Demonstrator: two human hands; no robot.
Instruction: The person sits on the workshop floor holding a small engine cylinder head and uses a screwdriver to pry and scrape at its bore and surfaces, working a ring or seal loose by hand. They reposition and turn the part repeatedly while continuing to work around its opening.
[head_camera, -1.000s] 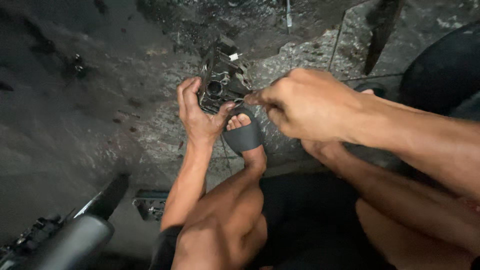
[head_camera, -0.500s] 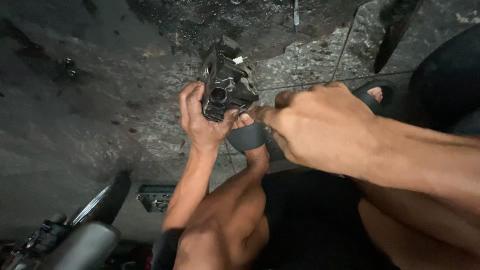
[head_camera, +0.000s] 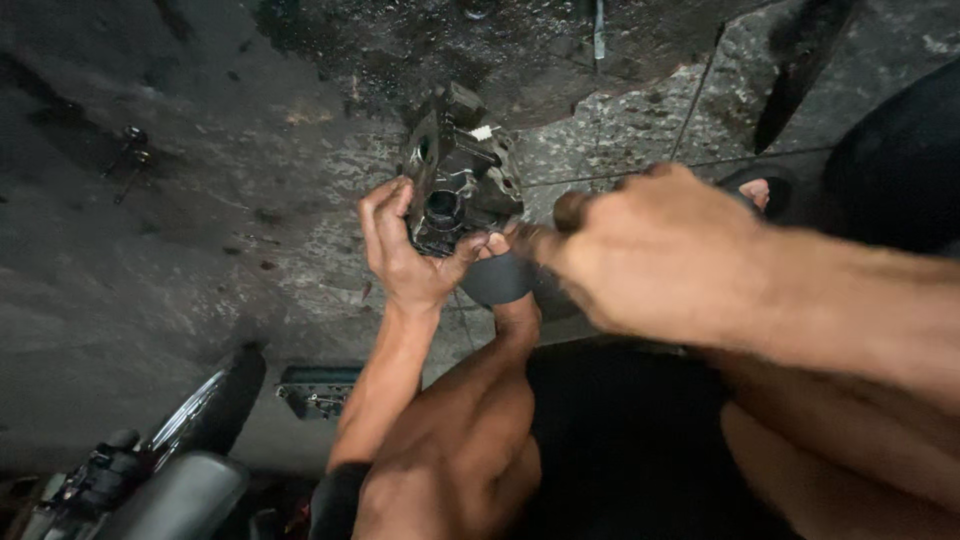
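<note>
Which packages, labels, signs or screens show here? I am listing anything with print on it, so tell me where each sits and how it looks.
No package, sign or screen is in view.
Small white patch: on the upper right of the dark metal engine part held by the left hand; pale and roughly rectangular, too small to tell whether it is a label.

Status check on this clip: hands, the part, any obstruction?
Left hand grips dark metal engine part from below. Right hand closed, blurred, beside it; tool unclear. Sandalled foot directly under the part.
</note>
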